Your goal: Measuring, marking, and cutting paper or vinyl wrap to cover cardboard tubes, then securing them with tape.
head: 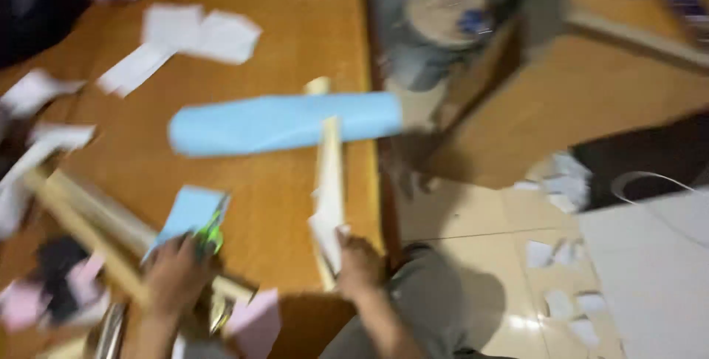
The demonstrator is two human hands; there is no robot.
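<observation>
While the right hand (360,261) grips the pale strip (329,189) and the left hand (176,274) clasps green-handled scissors (210,235), steadiness matters; blur hides detail.

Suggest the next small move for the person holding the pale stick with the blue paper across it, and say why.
Probably lower the pale stick flat onto the wooden table. The right hand grips only its near end, and the blue paper roll lies crosswise on it, apparently unsupported. The left hand is occupied with green-handled scissors.

left hand (176,278) closed in a grip, right hand (360,264) closed, forearms raised
</observation>
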